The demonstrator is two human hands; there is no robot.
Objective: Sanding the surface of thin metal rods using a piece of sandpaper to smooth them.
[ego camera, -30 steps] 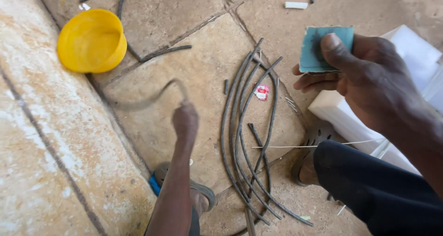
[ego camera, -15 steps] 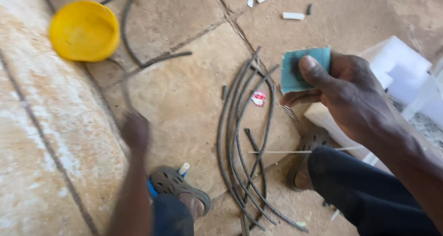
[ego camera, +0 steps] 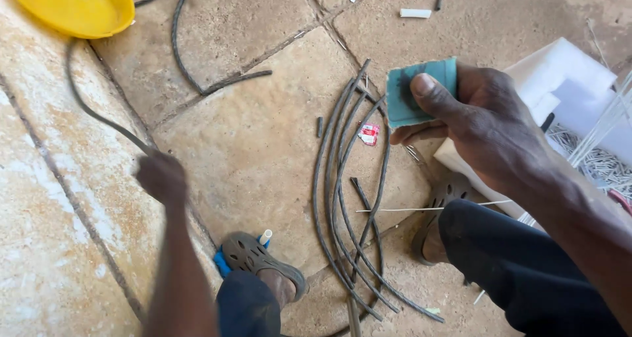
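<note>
My right hand (ego camera: 477,123) grips a folded teal abrasive pad (ego camera: 421,90), thumb pressed on top, above the stone floor. My left hand (ego camera: 161,177) is closed around one long dark cable (ego camera: 89,110) that curves up toward the yellow bowl (ego camera: 72,7) at the top left. A bundle of several dark curved cables (ego camera: 342,198) lies on the floor between my feet, below the pad. A thin white rod (ego camera: 408,209) lies across that bundle.
My feet in grey clogs (ego camera: 260,261) rest on the tiles. More dark cables (ego camera: 191,73) lie near the bowl. White sheets and a box of thin white pieces (ego camera: 579,113) sit at the right. Short white tube bits (ego camera: 415,13) and a small red-white wrapper (ego camera: 368,134) litter the floor.
My left hand has pulled the long cable down and left, away from the bowl. My right hand with the pad stays in about the same place as the view shifts.
</note>
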